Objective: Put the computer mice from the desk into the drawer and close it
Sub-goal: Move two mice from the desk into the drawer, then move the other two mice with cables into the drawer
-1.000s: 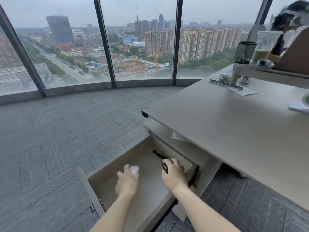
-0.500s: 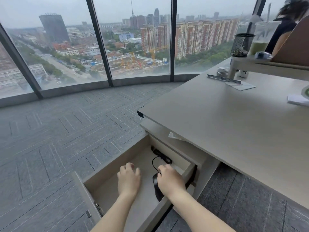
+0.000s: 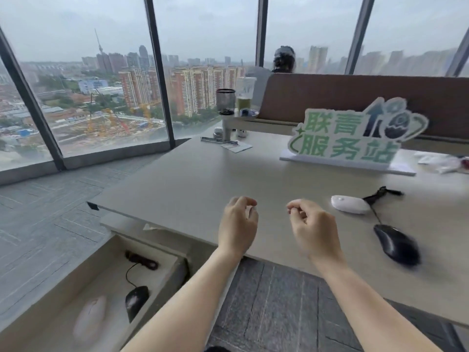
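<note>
1. Both hands hover above the desk (image 3: pixel 193 184) near its front edge, empty: left hand (image 3: pixel 237 224) and right hand (image 3: pixel 313 228) have loosely curled fingers, gripping nothing.
2. Bare desk surface stretches ahead of them.
3. Right of the hands on the desk, a white mouse (image 3: pixel 350 204) lies crosswise; nearer the front edge, a black mouse (image 3: pixel 396 243) runs diagonally, cable trailing toward the back.
4. Below the desk's left corner, the open drawer (image 3: pixel 152 245) holds a blurred white mouse (image 3: pixel 90 318) and a black corded mouse (image 3: pixel 135 299).
</note>
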